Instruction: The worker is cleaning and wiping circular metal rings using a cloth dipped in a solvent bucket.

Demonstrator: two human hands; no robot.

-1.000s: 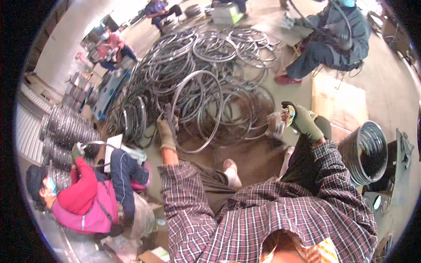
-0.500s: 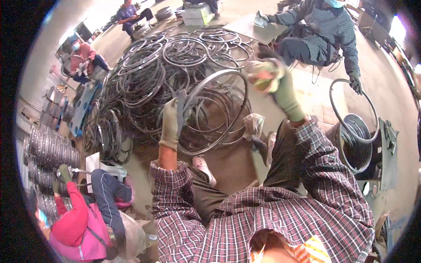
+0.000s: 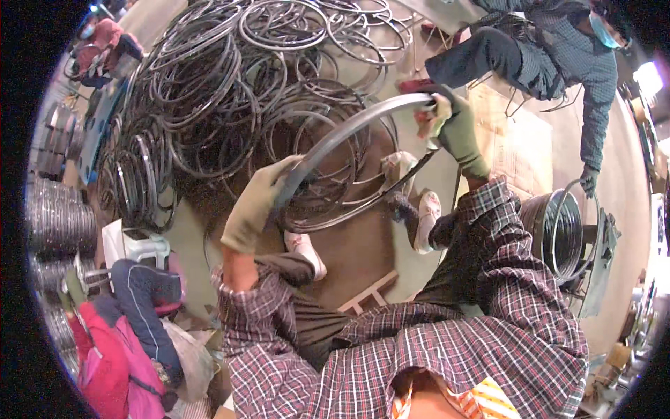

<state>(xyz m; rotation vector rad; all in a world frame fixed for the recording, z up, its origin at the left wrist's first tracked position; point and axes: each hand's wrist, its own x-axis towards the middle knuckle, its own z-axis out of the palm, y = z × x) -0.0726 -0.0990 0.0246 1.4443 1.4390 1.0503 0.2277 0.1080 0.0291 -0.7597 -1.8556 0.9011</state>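
A grey metal wheel rim (image 3: 342, 130) is held up, tilted, above my lap. My left hand (image 3: 259, 199), in a pale work glove, is closed round its left side. At the rim's upper right, my right hand (image 3: 460, 133), in an olive glove, clutches a crumpled rag (image 3: 434, 119) with reddish and yellowish patches. The rag is pressed against the rim there, and my right fingers are partly hidden behind it.
A large heap of rims (image 3: 209, 91) lies ahead. A brown cardboard sheet (image 3: 516, 143) covers floor at the right, near a stack of rims (image 3: 541, 223) where a seated co-worker's gloved hand (image 3: 588, 180) holds another rim. Another person in pink (image 3: 115, 349) sits at the left.
My right hand has come down to the rim, bringing the rag against it. The rim has tilted flatter. The co-worker's rim at right has dropped to the stack. The view has tipped downward.
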